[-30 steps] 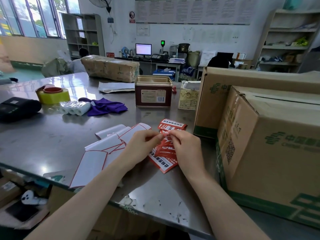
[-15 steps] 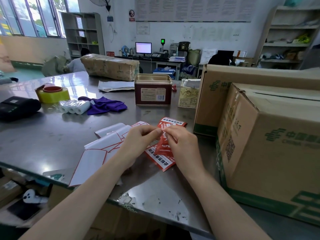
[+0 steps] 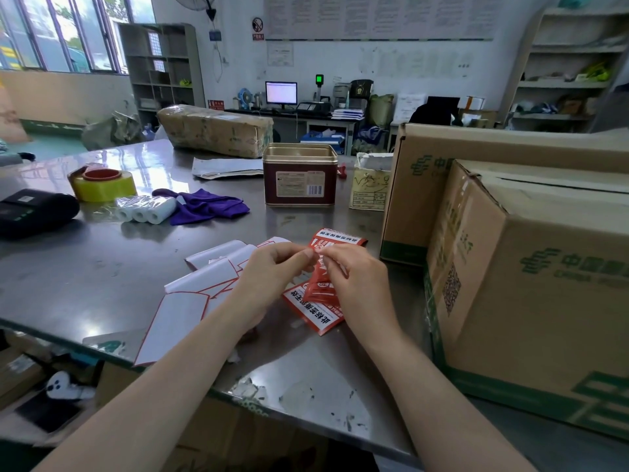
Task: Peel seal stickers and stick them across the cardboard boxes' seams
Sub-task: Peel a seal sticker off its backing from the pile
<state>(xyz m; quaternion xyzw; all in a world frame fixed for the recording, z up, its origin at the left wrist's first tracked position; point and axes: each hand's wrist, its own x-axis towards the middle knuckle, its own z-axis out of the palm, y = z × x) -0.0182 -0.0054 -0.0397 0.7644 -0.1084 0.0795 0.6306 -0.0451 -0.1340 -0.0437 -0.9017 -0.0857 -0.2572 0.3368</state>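
Steel table [image 3: 102, 267]: red seal sticker [image 3: 321, 277] pinched between left hand [image 3: 272, 270], right hand [image 3: 354, 277].

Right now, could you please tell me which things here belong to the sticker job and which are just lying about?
In use: red stickers, peeled backings, boxes, left hand, right hand.
Lying about: tape, paper rolls, purple cloth, tin, printer.

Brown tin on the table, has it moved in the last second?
No. The brown tin stands where it did, just left of the torn yellowish carton.
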